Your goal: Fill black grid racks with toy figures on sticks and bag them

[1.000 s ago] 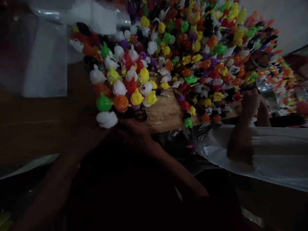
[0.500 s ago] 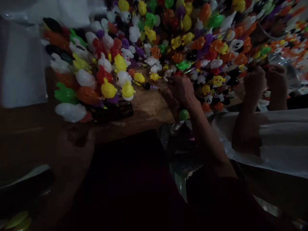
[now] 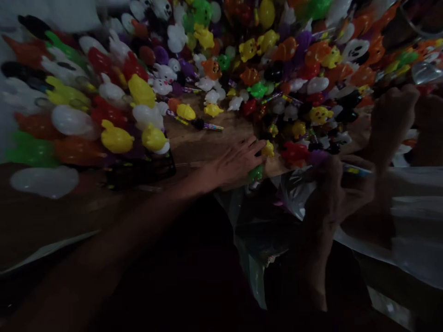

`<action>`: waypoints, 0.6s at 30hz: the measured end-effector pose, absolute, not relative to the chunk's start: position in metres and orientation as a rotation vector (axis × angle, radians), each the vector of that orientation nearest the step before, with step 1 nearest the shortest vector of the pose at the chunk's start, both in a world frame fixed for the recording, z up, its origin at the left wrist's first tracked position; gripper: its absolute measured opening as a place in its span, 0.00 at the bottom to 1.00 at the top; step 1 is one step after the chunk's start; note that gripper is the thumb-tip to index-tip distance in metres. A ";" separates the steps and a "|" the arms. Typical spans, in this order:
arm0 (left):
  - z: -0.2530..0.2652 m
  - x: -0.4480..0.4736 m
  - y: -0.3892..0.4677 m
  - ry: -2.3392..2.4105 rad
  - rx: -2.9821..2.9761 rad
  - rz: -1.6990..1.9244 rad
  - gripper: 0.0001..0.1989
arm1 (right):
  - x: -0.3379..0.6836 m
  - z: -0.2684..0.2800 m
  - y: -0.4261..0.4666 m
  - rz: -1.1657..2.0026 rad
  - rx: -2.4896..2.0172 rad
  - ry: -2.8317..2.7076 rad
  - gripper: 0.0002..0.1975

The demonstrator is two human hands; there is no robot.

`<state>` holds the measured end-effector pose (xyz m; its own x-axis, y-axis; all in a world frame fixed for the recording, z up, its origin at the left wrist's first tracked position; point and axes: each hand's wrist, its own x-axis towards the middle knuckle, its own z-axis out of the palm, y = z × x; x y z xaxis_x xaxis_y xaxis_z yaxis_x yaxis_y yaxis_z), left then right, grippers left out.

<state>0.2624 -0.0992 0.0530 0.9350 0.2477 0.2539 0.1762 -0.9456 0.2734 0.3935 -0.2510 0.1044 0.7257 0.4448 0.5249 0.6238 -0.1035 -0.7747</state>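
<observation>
Across the wooden table my left hand [image 3: 238, 159] reaches with fingers stretched and apart. Its fingertips are beside a small yellow animal figure [image 3: 268, 148]; whether they touch it I cannot tell. Just below lies a green figure [image 3: 256, 173]. My right hand [image 3: 341, 196] is closed on a striped pen [image 3: 358, 169], whose shaft shows above the fingers. A purple topper [image 3: 319, 157] and a red topper [image 3: 295, 153] are beside this hand; which belongs to the held pen is unclear. Farther left a pen with a black top [image 3: 212, 126] lies on the table.
Piles of colourful animal-topped pens [image 3: 277, 69] cover the table's back. At left, more stand in a black rack [image 3: 140, 173]. A co-worker's hand [image 3: 394, 120] is at right, beside a white sleeve [image 3: 415, 221]. Clear plastic [image 3: 294, 193] hangs at the table's front edge.
My left hand has moved from the lower left onto the table's middle and opened. My right hand has pulled back toward the lower right with a pen. The view has shifted rightward.
</observation>
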 end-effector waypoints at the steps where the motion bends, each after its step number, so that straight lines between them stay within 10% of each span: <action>1: 0.055 0.256 -0.099 0.307 2.852 0.455 0.21 | 0.389 0.097 -0.249 -0.179 -1.716 -0.706 0.09; 9: 0.083 0.128 -0.147 0.635 2.513 0.937 0.14 | 0.337 0.063 -0.207 0.516 -1.640 -0.583 0.18; 18: 0.084 0.008 -0.163 1.227 1.235 0.794 0.24 | 0.315 0.027 -0.183 -0.148 -1.998 -1.618 0.17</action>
